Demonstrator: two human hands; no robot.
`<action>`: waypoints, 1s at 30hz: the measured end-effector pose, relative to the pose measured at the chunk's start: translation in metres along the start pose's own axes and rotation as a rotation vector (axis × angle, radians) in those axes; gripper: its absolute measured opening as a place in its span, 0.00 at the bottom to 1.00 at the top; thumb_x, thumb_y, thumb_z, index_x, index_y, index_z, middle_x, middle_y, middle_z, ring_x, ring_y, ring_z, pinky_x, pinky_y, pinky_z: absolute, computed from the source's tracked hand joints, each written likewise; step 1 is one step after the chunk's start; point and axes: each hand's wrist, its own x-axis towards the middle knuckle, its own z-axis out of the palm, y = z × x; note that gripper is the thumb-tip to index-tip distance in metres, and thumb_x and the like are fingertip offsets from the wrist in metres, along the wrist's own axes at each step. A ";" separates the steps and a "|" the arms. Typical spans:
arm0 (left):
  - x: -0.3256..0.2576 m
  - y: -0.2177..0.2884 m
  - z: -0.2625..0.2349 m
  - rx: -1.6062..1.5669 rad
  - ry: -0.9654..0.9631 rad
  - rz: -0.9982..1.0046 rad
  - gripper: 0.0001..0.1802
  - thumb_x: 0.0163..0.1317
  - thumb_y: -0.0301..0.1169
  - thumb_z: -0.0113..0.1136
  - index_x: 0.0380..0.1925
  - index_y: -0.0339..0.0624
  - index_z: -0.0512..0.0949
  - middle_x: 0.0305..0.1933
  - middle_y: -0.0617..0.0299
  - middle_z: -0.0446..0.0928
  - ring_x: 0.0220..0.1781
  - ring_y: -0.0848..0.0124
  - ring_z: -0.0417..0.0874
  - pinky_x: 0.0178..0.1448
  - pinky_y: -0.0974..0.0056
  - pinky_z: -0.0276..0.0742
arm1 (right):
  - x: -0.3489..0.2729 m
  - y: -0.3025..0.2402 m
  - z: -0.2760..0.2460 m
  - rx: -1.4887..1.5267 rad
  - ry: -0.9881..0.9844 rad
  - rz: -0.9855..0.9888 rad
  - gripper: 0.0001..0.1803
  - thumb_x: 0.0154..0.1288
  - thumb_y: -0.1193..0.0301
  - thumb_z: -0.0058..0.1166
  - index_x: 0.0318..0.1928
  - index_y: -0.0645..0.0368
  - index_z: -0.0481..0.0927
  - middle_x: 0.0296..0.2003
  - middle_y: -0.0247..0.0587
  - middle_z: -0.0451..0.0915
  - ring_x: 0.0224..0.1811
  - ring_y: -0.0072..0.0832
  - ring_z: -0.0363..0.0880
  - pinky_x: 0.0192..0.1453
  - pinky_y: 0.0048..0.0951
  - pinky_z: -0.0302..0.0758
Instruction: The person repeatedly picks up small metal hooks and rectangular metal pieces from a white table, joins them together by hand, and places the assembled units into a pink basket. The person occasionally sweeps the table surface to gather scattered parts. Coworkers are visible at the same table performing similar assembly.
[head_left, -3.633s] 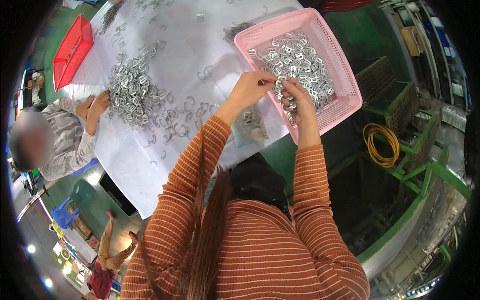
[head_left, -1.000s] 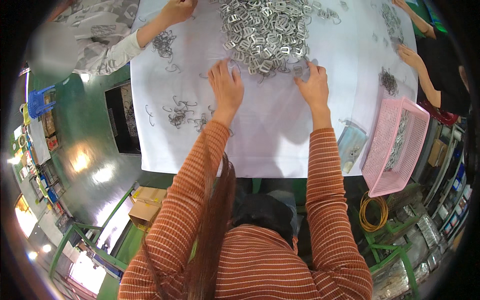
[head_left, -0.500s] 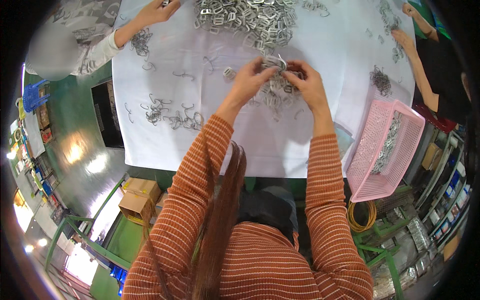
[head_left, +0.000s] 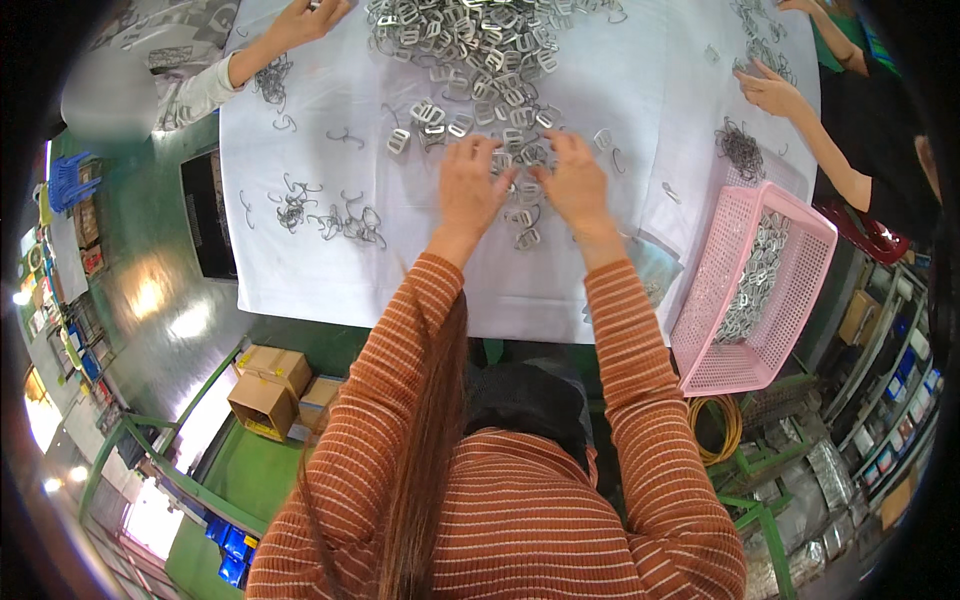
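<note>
Both my hands rest low over the white-clothed table (head_left: 300,275), either side of a loose trail of silver metal slide buckles (head_left: 521,216). My left hand (head_left: 470,190) is open, fingers stretched forward and thumb beside the buckles. Opposite it, my right hand (head_left: 576,185) is open too, its fingertips and thumb close to buckles in the gap. Whether any fingertip pins a buckle down is hard to make out. A large heap of the same buckles (head_left: 490,50) spreads beyond my hands, with a few separate buckles (head_left: 430,115) left of the trail.
Thin wire hooks (head_left: 348,222) lie in clusters at left, and a dark bunch of hooks (head_left: 740,150) at right. A pink basket (head_left: 800,330) holding buckles stands at the right edge. One co-worker's hand (head_left: 305,22) reaches in far left; another's (head_left: 775,92) far right.
The bunch of buckles between my hands has come apart onto the cloth. My hands have lowered and opened. The right co-worker's nearer hand has shifted left.
</note>
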 end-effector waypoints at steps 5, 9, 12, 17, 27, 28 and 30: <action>-0.005 -0.020 -0.010 -0.213 -0.137 -0.181 0.11 0.54 0.28 0.59 0.37 0.39 0.75 0.36 0.56 0.75 0.37 0.63 0.76 0.41 0.61 0.73 | -0.005 0.037 0.003 0.129 -0.132 0.056 0.16 0.53 0.68 0.58 0.44 0.53 0.77 0.35 0.42 0.79 0.38 0.37 0.78 0.40 0.32 0.74; -0.002 -0.049 -0.024 -0.965 -0.298 -0.693 0.10 0.59 0.30 0.56 0.39 0.38 0.74 0.34 0.59 0.75 0.34 0.67 0.79 0.36 0.65 0.76 | 0.014 0.055 -0.035 0.904 -0.326 0.459 0.15 0.54 0.68 0.59 0.43 0.57 0.77 0.34 0.41 0.79 0.36 0.33 0.78 0.38 0.31 0.72; 0.014 -0.035 -0.036 -1.533 -0.360 -0.718 0.10 0.61 0.34 0.54 0.35 0.38 0.75 0.33 0.61 0.75 0.38 0.69 0.79 0.37 0.67 0.76 | 0.044 0.047 -0.028 0.746 -0.249 0.437 0.15 0.55 0.64 0.59 0.40 0.59 0.78 0.32 0.40 0.79 0.37 0.33 0.78 0.38 0.32 0.72; 0.050 -0.032 -0.004 -1.322 -0.308 -0.753 0.12 0.58 0.39 0.57 0.31 0.41 0.77 0.24 0.64 0.73 0.28 0.73 0.73 0.32 0.69 0.69 | 0.069 0.016 0.003 -0.148 -0.214 0.167 0.14 0.52 0.62 0.60 0.38 0.53 0.79 0.32 0.38 0.80 0.37 0.34 0.79 0.39 0.38 0.73; 0.059 -0.001 0.019 -0.239 -0.210 -0.169 0.13 0.53 0.39 0.63 0.32 0.41 0.78 0.19 0.64 0.71 0.20 0.75 0.70 0.26 0.69 0.66 | 0.014 0.079 -0.095 1.273 -0.163 0.529 0.14 0.56 0.63 0.59 0.39 0.59 0.77 0.26 0.28 0.74 0.28 0.17 0.71 0.27 0.17 0.63; 0.059 0.000 0.011 -0.508 -0.328 -0.343 0.13 0.55 0.39 0.62 0.31 0.41 0.78 0.18 0.67 0.70 0.20 0.76 0.68 0.25 0.70 0.64 | 0.016 0.085 -0.089 1.104 -0.174 0.547 0.14 0.56 0.63 0.59 0.38 0.59 0.77 0.26 0.28 0.75 0.28 0.18 0.72 0.27 0.17 0.64; 0.061 -0.003 -0.005 -1.036 -0.567 -0.687 0.12 0.57 0.39 0.59 0.29 0.42 0.78 0.18 0.71 0.67 0.19 0.80 0.65 0.24 0.72 0.60 | 0.027 0.096 -0.069 0.775 -0.182 0.576 0.14 0.55 0.62 0.59 0.37 0.58 0.77 0.26 0.28 0.76 0.28 0.19 0.73 0.27 0.18 0.64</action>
